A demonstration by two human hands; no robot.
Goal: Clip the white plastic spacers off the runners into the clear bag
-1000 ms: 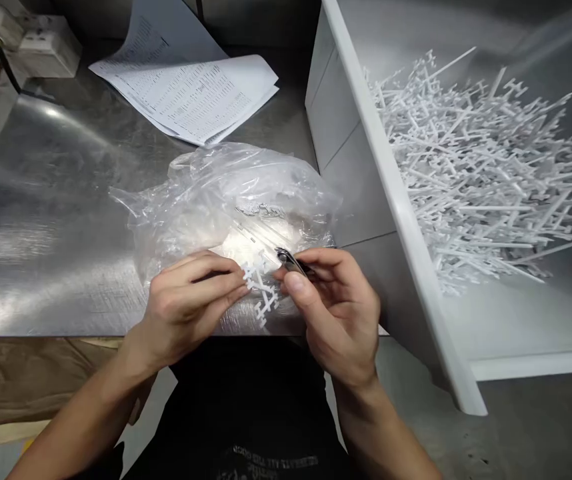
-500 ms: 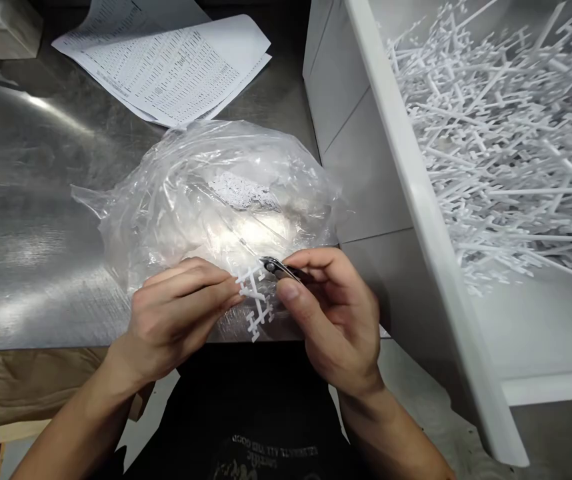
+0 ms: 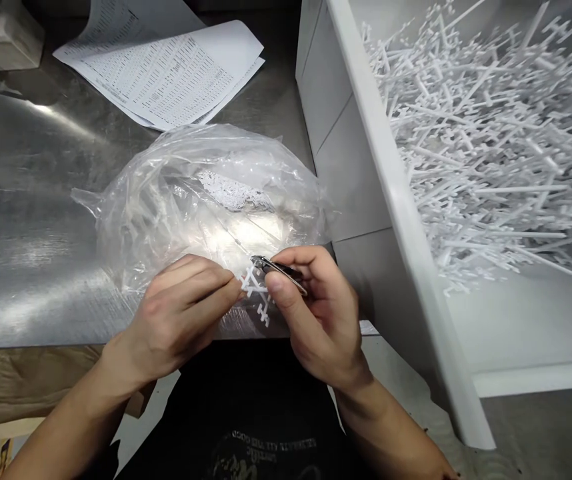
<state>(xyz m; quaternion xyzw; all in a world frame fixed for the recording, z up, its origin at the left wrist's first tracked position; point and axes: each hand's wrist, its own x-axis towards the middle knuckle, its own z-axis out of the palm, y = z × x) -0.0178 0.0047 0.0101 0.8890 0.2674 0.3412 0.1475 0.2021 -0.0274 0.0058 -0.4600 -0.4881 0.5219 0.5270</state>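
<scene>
Between the fingertips of my left hand (image 3: 181, 313) is a small branched piece of white plastic sprue (image 3: 256, 288), its short arms hanging down to the right. My right hand (image 3: 319, 313) is closed around metal nail clippers (image 3: 281, 270), thumb on the lever. The clippers' jaws sit at the top end of the sprue; whether they bite into it I cannot tell. Behind both hands a clear plastic bag (image 3: 141, 200) lies spread on the metal table, with a patch of tiny white parts (image 3: 233, 191) inside it.
To the right stands a large pale bin (image 3: 381, 140) with a high wall, heaped with white sprues (image 3: 491, 147). Printed sheets (image 3: 181, 73) lie behind the bag on the metal table (image 3: 26, 233). A whitish box (image 3: 6, 37) is at the back left corner.
The clippers and my right hand have shifted slightly left, closer to my left hand. The sprue has turned in my left fingers. The view has moved a little as well.
</scene>
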